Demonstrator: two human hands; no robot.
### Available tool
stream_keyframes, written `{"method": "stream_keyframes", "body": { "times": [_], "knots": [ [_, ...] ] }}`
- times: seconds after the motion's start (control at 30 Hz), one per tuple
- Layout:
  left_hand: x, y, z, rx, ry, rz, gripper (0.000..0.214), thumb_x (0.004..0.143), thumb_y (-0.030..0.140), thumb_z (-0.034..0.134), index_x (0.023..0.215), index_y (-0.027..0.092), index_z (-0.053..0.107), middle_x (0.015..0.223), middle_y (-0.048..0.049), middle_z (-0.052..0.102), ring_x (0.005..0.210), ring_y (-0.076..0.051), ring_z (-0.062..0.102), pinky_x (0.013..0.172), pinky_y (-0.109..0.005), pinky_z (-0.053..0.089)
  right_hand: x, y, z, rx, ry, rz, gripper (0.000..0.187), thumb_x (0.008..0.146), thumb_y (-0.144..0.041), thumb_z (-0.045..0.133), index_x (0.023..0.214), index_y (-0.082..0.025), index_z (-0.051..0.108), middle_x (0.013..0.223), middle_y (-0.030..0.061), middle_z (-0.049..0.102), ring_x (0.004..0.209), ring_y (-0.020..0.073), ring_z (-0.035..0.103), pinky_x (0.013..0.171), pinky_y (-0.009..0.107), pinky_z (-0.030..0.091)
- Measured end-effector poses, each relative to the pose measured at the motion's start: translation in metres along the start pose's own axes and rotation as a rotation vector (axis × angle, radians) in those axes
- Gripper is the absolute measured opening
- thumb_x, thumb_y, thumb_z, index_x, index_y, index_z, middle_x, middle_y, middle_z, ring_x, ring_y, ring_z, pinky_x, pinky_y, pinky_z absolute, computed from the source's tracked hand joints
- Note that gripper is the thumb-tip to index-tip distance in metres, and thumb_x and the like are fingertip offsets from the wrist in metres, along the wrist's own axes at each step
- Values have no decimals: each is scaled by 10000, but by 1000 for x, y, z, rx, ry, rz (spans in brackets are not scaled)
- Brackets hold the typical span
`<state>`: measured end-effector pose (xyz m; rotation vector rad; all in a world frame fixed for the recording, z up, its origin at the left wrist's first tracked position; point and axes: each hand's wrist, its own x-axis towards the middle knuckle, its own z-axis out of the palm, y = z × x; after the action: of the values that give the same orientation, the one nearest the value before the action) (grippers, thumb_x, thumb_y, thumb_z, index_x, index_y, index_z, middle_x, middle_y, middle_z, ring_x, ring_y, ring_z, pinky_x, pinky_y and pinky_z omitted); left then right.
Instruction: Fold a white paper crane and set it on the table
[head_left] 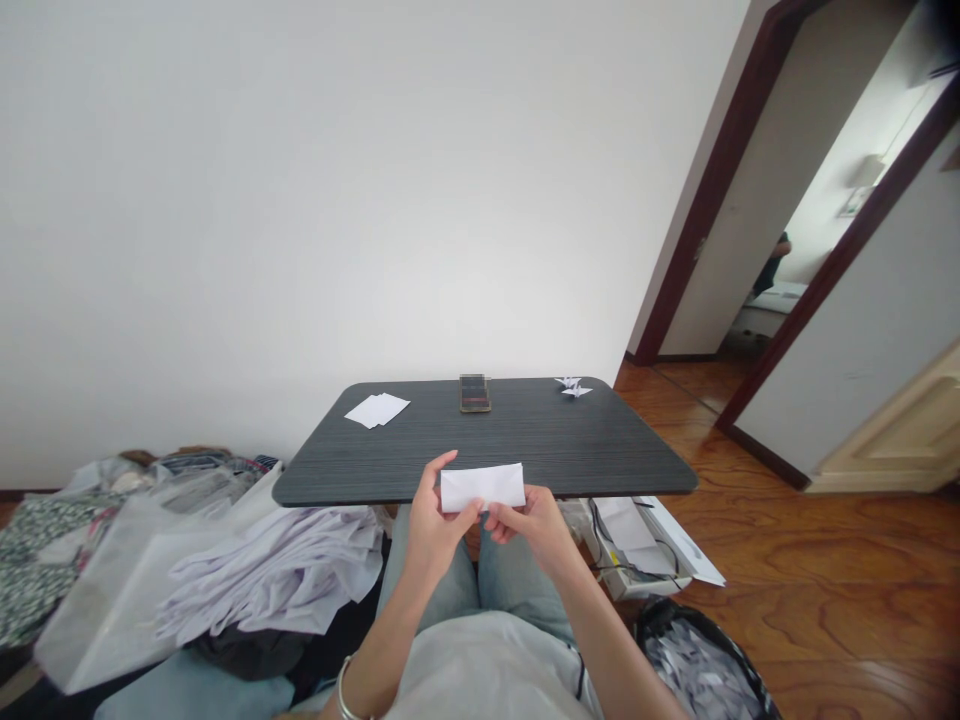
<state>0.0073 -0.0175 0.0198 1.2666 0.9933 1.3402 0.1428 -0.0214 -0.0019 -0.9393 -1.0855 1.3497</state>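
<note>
A white sheet of paper (pixel 484 486), folded into a wide rectangle, is held above the table's near edge. My left hand (pixel 436 520) grips its left end, thumb along the lower edge and index finger raised behind. At the lower right, my right hand (pixel 534 520) pinches the same paper, its thumb close to the left one. On the dark table (pixel 420 450) beyond, a small stack of white paper sheets (pixel 377 410) lies at the left. Folded paper cranes (pixel 576 390) sit at the far right corner.
A phone (pixel 475 393) rests near the table's back edge. Clothes and fabric (pixel 277 570) are piled at the left. Below the table at the right are a white box with cables (pixel 637 550) and a black bag of paper scraps (pixel 701 665). Another person (pixel 772 265) is partly visible through the doorway.
</note>
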Motion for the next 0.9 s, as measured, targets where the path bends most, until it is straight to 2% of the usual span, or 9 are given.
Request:
{"method": "stream_keyframes", "body": {
  "times": [0.23,0.6,0.73,0.83,0.9],
  "knots": [
    [1,4,-3,-19,18,-2,660,604,220,705,1188,178,401,683,23,631,530,-110,591,520,-220,516,-1,-5,-15,10,-12,-18,220,644,-311,718,582,-129,612,516,21,668,392,82,567,394,157,456],
    [3,4,-6,2,37,0,632,616,221,698,1177,171,410,731,20,610,562,-101,580,525,-211,511,1,-12,-32,-48,13,-7,234,624,-338,725,591,-136,611,520,25,668,400,92,569,402,175,466],
    [4,3,-7,18,34,-7,623,624,219,692,1177,173,409,743,18,602,562,-103,580,518,-213,513,0,-12,-29,-8,23,-22,255,667,-387,692,652,-155,588,566,18,680,430,98,585,411,175,472],
    [4,0,-7,49,-25,-28,621,625,216,694,1174,174,409,711,28,592,549,-109,579,514,-224,519,1,-6,-20,-4,-43,-5,280,655,-395,707,760,-157,603,577,13,683,435,105,592,410,178,470],
    [4,-1,-7,66,-58,-32,583,624,218,697,1143,173,434,717,25,594,571,-120,588,519,-230,525,1,-2,-15,-23,-47,-13,281,661,-401,703,742,-144,624,544,12,669,420,101,582,414,180,469]
  ]
}}
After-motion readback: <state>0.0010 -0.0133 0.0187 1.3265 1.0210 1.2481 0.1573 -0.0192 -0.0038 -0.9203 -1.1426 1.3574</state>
